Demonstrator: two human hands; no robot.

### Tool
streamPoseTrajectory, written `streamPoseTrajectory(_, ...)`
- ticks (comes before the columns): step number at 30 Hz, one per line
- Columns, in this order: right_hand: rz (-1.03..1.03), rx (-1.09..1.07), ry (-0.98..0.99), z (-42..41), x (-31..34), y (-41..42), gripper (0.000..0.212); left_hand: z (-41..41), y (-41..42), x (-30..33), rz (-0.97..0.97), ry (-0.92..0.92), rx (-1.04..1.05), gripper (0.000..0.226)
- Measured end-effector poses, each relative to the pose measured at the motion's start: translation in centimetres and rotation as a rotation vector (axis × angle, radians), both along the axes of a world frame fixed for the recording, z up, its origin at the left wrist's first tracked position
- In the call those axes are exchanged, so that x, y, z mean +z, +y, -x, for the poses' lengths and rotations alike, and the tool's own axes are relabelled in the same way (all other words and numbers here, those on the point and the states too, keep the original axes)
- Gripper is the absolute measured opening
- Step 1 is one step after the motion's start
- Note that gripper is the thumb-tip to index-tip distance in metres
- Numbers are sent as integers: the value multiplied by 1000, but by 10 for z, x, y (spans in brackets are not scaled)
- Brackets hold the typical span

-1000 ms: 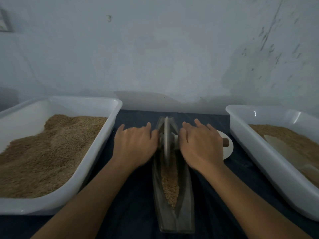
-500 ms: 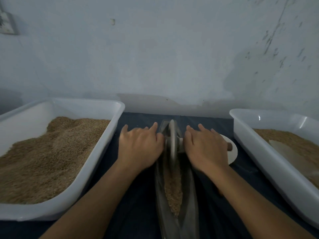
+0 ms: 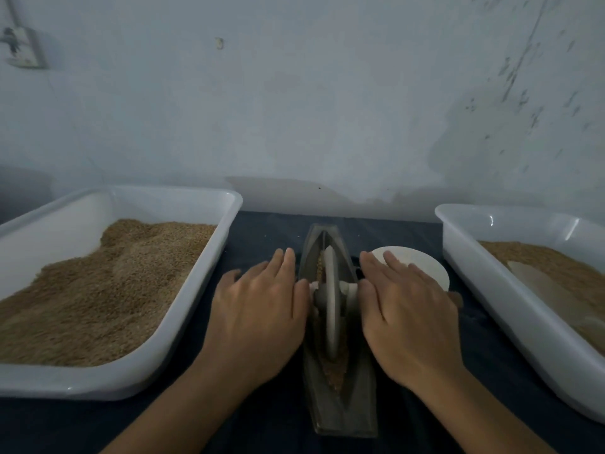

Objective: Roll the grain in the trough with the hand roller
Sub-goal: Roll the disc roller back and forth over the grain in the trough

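From my feed I see the trough (image 3: 340, 411) lying lengthwise on the dark surface (image 3: 268, 231), running straight away from me between two white tubs. The hand roller (image 3: 330, 299), a thin disc on a pale axle, stands upright in the trough about midway along it, and grain (image 3: 334, 371) shows in the groove both nearer than the disc and just past it. My left hand (image 3: 258, 309) lies palm-down on the axle to the left of the disc, fingers (image 3: 281, 263) straight and close together, pressing rather than gripping. My right hand (image 3: 406, 309) does likewise on the right side, fingers extended flat, with the tip of the axle just showing beyond its outer edge. The left tub (image 3: 209, 290) holds a heaped bed of brown grain; the right tub (image 3: 497, 290) holds a shallower layer with a pale flat scoop or card (image 3: 543, 290) lying on it. A round white dish (image 3: 415, 260) sits on the surface just beyond my right fingers, partly covered by them. Behind everything is a stained wall (image 3: 294, 109).
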State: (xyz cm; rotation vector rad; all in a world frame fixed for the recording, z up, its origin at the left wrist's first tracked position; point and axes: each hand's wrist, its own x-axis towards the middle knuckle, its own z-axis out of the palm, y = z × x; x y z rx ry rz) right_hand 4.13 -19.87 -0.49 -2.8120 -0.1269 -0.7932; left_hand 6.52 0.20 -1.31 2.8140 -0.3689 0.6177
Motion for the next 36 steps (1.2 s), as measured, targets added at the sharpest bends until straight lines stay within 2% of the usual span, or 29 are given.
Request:
streamPoseTrajectory(2,-16,-1,-34,6,-1,-1,60,9,1,-2,-5,-35,-16,66)
streamPoseTrajectory(5,44,-92,-98,-1,1,1,44,-7,-2,4,-22,29,-23,71)
streamPoseTrajectory(7,52,-143,19,-21,9,2,41,-33,-9,7,-54,44,-1,69)
streamPoseTrajectory(9,-14,-117,206,-53,16,1,51,-65,-15,11,-89,60,43,62)
streamPoseTrajectory(12,-1,-139,263,-101,20,-1,59,-105,-19,15,-209,112,103,52)
streamPoseTrajectory(14,57,-160,237,-112,21,0,61,-112,-19,17,-252,124,104,48)
streamPoseTrajectory(16,92,-135,225,-102,17,1,63,-99,-15,14,-221,64,91,49)
streamPoseTrajectory(20,96,-57,131,-48,6,-1,65,-40,-4,3,-77,-4,-5,71)
streamPoseTrajectory(24,52,-42,-29,3,-5,-6,61,6,4,0,-46,-42,-69,69)
streamPoseTrajectory(27,72,-71,-80,2,-4,-5,58,4,2,2,-63,-21,-68,69)
streamPoseTrajectory(30,118,-139,20,-25,9,2,53,-29,-2,8,-17,70,-45,70)
streamPoseTrajectory(32,42,-124,203,-57,15,2,54,-64,-8,11,-32,107,-1,65)
streamPoseTrajectory(34,8,-142,296,-90,18,1,58,-97,-14,15,-99,124,46,57)
streamPoseTrajectory(36,20,-193,284,-109,21,3,57,-114,-17,16,-217,117,69,47)
